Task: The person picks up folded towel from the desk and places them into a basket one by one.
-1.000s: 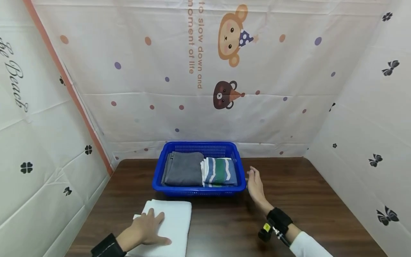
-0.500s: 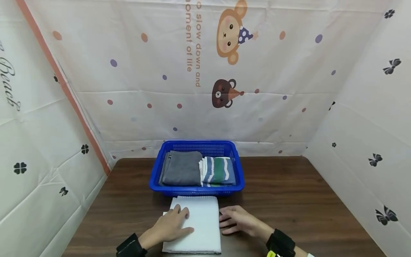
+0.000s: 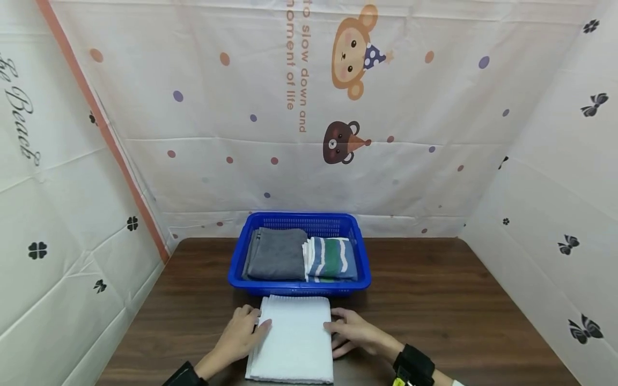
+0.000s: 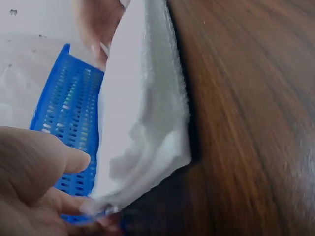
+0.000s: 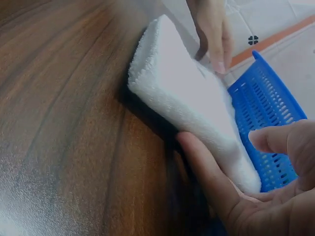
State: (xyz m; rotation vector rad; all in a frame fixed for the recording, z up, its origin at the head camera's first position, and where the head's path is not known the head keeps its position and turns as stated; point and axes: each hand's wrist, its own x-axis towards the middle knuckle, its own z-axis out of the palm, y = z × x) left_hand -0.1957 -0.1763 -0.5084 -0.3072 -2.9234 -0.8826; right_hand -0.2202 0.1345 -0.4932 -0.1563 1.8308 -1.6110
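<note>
A folded white towel (image 3: 294,338) lies on the table just in front of the blue basket (image 3: 299,288). My left hand (image 3: 238,332) is at its left edge, fingers touching the side and thumb above. In the left wrist view, the left thumb (image 4: 74,160) stands off the towel (image 4: 133,108). My right hand (image 3: 357,332) meets the right edge; the right wrist view has fingers (image 5: 206,172) reaching beneath the towel (image 5: 192,93), with the thumb (image 5: 268,139) held apart. Some fingertips are hidden by the towel.
Inside the basket, a folded grey towel (image 3: 277,254) sits left of a folded blue, green and white striped towel (image 3: 333,257). The brown wooden table (image 3: 434,300) is bounded by printed fabric (image 3: 217,187) at the back and sides.
The white towel has moved right and slightly away, to before the basket. My left hand has shifted from its top to its left edge. My right hand has come from the basket to its right edge.
</note>
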